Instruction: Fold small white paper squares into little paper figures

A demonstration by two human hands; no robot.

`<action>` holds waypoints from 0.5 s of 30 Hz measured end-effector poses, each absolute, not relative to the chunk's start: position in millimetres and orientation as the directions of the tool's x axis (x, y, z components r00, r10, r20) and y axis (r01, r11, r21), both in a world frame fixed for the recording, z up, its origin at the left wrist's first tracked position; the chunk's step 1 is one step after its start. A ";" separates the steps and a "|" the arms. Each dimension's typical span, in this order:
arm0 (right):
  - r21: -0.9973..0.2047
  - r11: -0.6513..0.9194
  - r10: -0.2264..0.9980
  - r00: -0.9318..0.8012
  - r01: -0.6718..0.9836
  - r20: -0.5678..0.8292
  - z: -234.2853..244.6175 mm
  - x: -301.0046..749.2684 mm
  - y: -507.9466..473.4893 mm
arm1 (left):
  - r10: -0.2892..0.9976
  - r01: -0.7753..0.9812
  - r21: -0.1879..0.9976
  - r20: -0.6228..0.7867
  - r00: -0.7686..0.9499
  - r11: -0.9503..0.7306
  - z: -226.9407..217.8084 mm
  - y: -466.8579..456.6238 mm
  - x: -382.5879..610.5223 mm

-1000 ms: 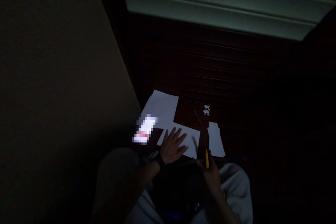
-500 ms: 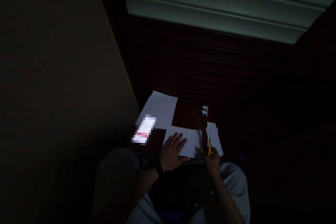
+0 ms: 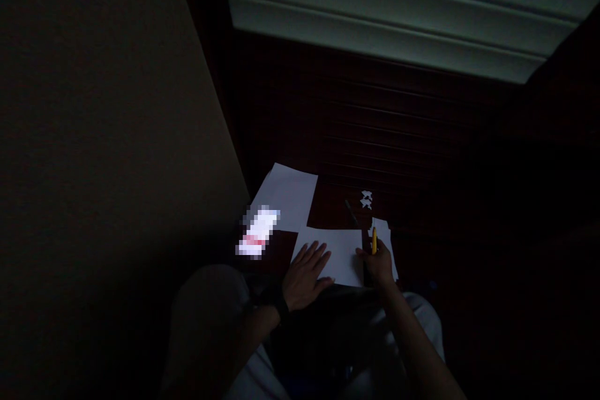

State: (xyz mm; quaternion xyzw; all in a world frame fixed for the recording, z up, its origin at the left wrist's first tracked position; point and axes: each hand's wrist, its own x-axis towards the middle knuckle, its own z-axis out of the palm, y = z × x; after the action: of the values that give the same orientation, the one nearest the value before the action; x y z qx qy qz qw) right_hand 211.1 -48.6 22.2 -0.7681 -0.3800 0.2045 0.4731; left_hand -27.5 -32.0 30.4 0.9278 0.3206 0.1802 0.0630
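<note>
In dim light, my left hand [image 3: 305, 275] lies flat with spread fingers on the near left corner of a white sheet of paper [image 3: 342, 253] on a dark wooden surface. My right hand [image 3: 379, 264] is closed round a thin yellow-handled tool [image 3: 374, 241], perhaps a craft knife, held upright at the sheet's right edge. A narrower white paper piece [image 3: 385, 239] lies just right of that hand.
A larger white sheet [image 3: 290, 195] lies further back left, with a bright lit rectangle [image 3: 259, 232] at its near edge. Two small white paper scraps [image 3: 366, 199] and a thin dark stick [image 3: 351, 212] lie behind. A plain wall rises on the left.
My right hand has moved forward and up with the yellow tool, from the near edge to beside the sheet. The left hand slid slightly nearer on the paper.
</note>
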 end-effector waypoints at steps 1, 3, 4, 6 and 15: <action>-0.882 -0.259 0.783 0.621 0.395 0.048 23.4 210.7 -48.1 | 0.623 0.577 0.235 0.303 0.721 -0.782 29.6 -32.2 -27.0; -0.878 -0.245 0.801 0.595 0.412 0.056 26.6 209.6 -48.2 | 0.646 0.598 0.246 0.320 0.693 -0.763 28.8 -30.4 -25.3; -0.874 -0.230 0.811 0.581 0.427 0.070 28.4 208.8 -48.7 | 0.661 0.611 0.253 0.328 0.675 -0.750 29.3 -28.0 -23.8; -0.866 -0.198 0.824 0.557 0.459 0.107 32.2 206.4 -50.2 | 0.692 0.640 0.269 0.346 0.633 -0.720 32.9 -19.7 -19.5; -0.859 -0.140 0.788 0.581 0.493 0.204 42.1 191.3 -52.2 | 0.690 0.618 0.309 0.365 0.625 -0.723 68.4 29.6 12.7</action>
State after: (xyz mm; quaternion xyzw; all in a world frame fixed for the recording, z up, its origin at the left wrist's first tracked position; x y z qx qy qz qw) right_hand 191.3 -52.2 42.1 -0.7400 -0.4327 0.1499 0.4927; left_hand 12.7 29.6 68.4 0.8980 0.3642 0.2343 0.0772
